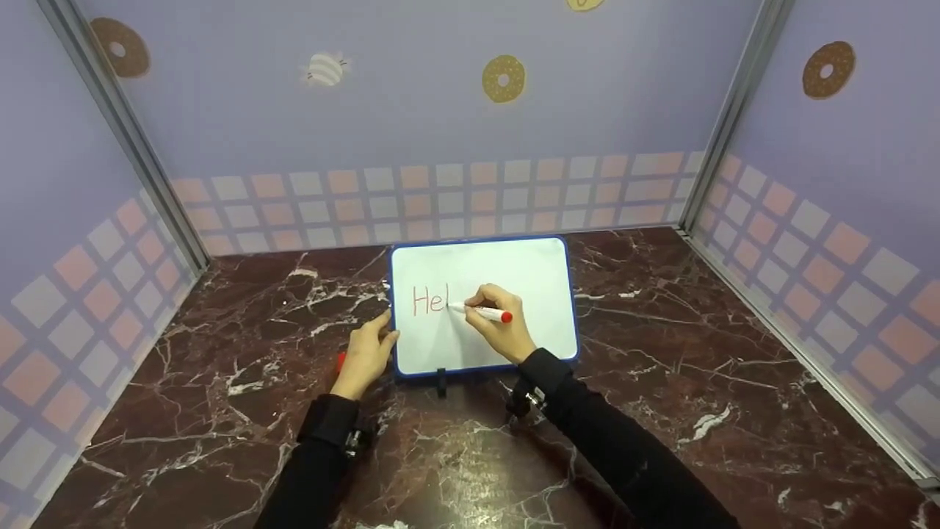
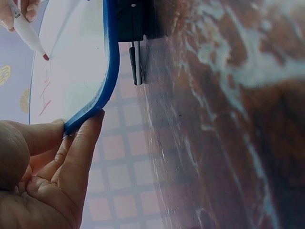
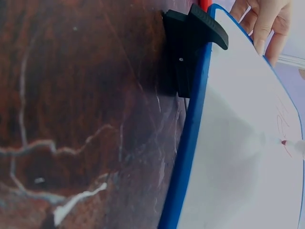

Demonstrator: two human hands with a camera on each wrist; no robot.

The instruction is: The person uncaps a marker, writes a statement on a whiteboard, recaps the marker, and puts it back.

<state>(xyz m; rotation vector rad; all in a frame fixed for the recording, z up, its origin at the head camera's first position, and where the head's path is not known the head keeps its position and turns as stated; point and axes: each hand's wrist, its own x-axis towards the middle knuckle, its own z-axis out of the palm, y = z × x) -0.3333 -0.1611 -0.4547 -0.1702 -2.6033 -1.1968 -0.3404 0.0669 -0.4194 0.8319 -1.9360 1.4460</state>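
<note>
A small whiteboard (image 1: pixel 514 272) with a blue frame leans upright on a black stand (image 1: pixel 441 382). Red letters (image 1: pixel 430 300) reading "Hel" are on its left half. My right hand (image 1: pixel 503 319) grips a white marker (image 1: pixel 485 312) with a red end, its tip on the board at the last letter. At the board's left edge, my left hand (image 1: pixel 367 353) pinches the frame; the left wrist view shows the thumb in front and fingers (image 2: pixel 83 157) behind. In the right wrist view the marker's red tip (image 3: pixel 284 142) meets the white surface, while the right hand is out of sight.
A red object (image 1: pixel 341 361) shows partly behind my left hand. The board stands on a dark marbled table (image 1: pixel 661 382). Lilac walls (image 1: pixel 411 73) with a checked band enclose the table at the back and sides, with metal posts (image 1: pixel 723 125) at the corners.
</note>
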